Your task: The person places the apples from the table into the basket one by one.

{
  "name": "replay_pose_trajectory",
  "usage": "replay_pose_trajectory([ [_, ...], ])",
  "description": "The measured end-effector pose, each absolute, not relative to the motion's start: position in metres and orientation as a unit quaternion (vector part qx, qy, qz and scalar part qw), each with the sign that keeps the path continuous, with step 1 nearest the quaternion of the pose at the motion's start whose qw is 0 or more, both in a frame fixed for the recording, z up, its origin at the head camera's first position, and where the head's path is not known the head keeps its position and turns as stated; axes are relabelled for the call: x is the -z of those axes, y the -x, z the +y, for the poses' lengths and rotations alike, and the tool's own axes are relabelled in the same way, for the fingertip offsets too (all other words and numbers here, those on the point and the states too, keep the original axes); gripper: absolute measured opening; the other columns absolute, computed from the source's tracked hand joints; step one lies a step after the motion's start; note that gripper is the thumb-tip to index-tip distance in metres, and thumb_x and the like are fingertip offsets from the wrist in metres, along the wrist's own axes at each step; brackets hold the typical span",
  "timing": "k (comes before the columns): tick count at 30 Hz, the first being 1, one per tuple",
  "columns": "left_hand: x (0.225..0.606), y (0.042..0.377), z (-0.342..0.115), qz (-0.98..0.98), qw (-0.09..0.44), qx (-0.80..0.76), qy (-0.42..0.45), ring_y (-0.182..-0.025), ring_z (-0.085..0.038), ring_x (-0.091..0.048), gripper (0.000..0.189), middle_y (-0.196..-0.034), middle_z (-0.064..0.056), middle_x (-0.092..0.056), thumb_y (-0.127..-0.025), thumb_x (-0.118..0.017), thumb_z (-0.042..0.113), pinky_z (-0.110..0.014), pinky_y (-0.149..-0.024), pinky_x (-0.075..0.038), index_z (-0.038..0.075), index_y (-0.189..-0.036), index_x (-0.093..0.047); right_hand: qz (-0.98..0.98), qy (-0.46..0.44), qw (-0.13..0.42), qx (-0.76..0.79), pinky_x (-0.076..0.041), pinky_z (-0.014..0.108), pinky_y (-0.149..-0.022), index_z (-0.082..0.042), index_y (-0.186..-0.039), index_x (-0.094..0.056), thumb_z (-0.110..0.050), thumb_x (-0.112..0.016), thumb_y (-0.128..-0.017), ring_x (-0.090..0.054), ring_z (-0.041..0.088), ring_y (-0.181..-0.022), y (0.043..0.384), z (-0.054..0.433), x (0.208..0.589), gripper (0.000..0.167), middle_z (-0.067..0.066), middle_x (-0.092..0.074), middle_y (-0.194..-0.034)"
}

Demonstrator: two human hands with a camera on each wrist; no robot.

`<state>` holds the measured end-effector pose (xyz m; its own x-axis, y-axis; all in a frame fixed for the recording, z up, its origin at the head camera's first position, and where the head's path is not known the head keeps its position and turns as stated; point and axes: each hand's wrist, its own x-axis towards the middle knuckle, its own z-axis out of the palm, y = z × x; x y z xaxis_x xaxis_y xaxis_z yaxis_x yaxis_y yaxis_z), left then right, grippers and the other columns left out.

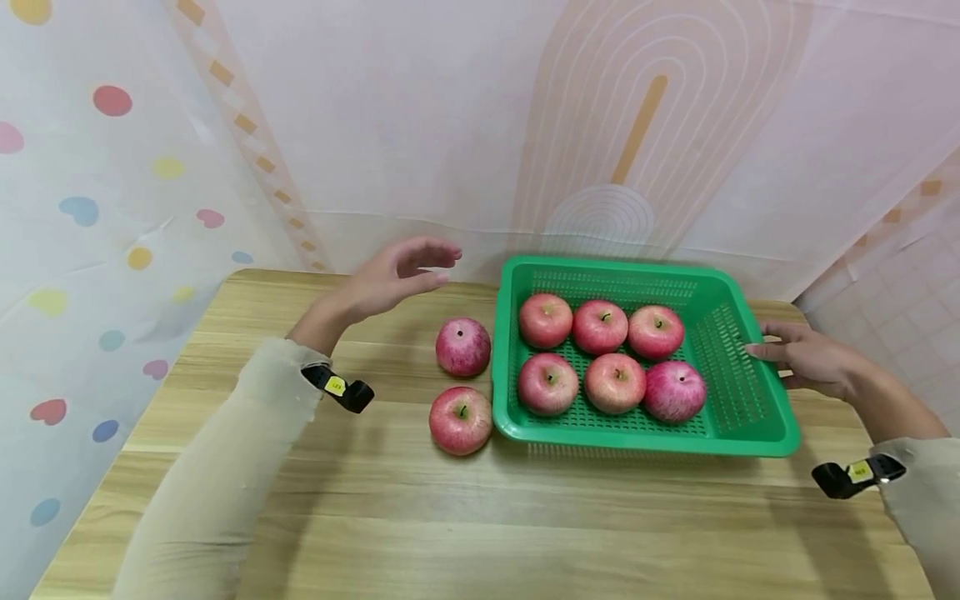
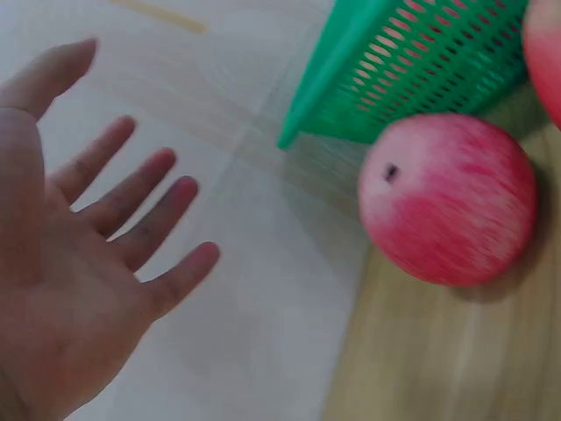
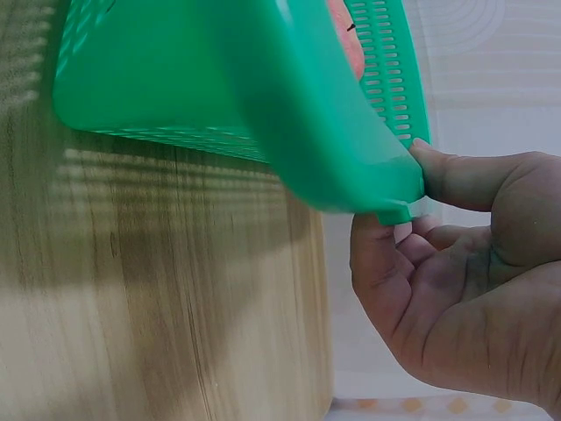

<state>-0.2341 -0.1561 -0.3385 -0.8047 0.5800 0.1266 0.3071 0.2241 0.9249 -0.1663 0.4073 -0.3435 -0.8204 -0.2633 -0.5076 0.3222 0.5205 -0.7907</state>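
A green plastic basket point(image 1: 645, 442) holds several red apples point(image 1: 615, 383) in two rows toward its left side. My right hand point(image 1: 813, 360) grips the basket's right rim, thumb over the edge and fingers curled beneath, as the right wrist view point(image 3: 465, 263) shows. Just left of the basket, a darker apple point(image 1: 463, 347) and a redder apple point(image 1: 461, 421) sit on the table. My left hand point(image 1: 397, 275) hovers above and left of the darker apple, its fingers spread and holding nothing. In the left wrist view that apple point(image 2: 449, 200) lies apart from the fingers.
The wooden table point(image 1: 465, 533) runs up to a patterned cloth backdrop point(image 1: 420, 125) just behind the basket. Another printed sheet point(image 1: 112, 275) hangs along the left side. Each wrist wears a strapped black camera point(image 1: 337, 387).
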Motion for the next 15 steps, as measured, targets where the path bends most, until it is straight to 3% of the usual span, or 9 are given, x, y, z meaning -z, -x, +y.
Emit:
replay_pose_trajectory([
  [5, 0.361, 0.233, -0.159, 0.758, 0.111, -0.587, -0.262, -0.138, -0.036, -0.045, 0.046, -0.146, -0.017, -0.052, -0.101, -0.061, 0.013, -0.039, -0.109, -0.045, -0.002, -0.144, -0.049, 0.821, -0.015, 0.297, 0.487, -0.060, 0.040, -0.079, 0.001, -0.127, -0.047, -0.013, -0.045, -0.110, -0.069, 0.015, -0.091, 0.166, 0.408, 0.345, 0.022, 0.002, -0.067, -0.102],
  [10, 0.380, 0.230, -0.158, 0.754, 0.123, -0.598, -0.243, -0.139, -0.033, -0.046, 0.046, -0.147, -0.015, -0.051, -0.102, -0.059, 0.014, -0.043, -0.111, -0.042, 0.001, -0.146, -0.048, 0.820, -0.015, 0.299, 0.488, -0.060, 0.040, -0.079, 0.000, -0.128, -0.046, -0.013, -0.045, -0.110, -0.069, 0.015, -0.092, 0.167, 0.409, 0.346, 0.023, 0.002, -0.067, -0.102],
  [15, 0.397, 0.230, -0.155, 0.742, 0.136, -0.609, -0.244, -0.140, -0.038, -0.043, 0.047, -0.149, -0.023, -0.048, -0.102, -0.058, 0.012, -0.045, -0.113, -0.040, -0.003, -0.146, -0.046, 0.819, -0.014, 0.300, 0.490, -0.060, 0.039, -0.079, -0.001, -0.127, -0.047, -0.013, -0.046, -0.110, -0.069, 0.015, -0.092, 0.167, 0.408, 0.345, 0.021, 0.001, -0.067, -0.102],
])
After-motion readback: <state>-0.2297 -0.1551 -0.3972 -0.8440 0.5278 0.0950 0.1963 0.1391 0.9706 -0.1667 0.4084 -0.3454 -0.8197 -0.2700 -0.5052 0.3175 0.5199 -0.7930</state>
